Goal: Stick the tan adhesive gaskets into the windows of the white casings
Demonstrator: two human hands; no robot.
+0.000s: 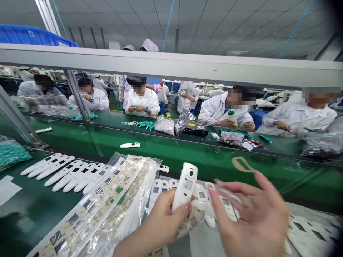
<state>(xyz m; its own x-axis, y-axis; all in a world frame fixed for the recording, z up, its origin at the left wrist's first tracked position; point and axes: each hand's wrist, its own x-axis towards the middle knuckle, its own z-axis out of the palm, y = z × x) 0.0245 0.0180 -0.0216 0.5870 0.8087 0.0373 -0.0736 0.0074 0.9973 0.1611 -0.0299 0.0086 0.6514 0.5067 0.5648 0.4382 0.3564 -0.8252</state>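
My left hand (167, 210) is closed around a white plastic housing (185, 185), long, with a round hole and a rectangular window, held upright. Beneath that hand a curled clear sheet with beige patches (193, 218) shows; whether the hand grips it too is unclear. To the right, my right hand (249, 207) has its fingers spread and partly blurred. A tan loop-shaped strip (242, 165) touches or hangs at one fingertip. Several white housings (202, 194) lie behind and between the hands.
Bagged sheets of beige cut-outs (107, 200) lie left of my hands, beside a row of white housings (80, 175). More housings (308, 228) lie at right. A green belt (107, 139) carries single housings (130, 145). Co-workers (142, 100) sit across it, below a crossbar (160, 66).
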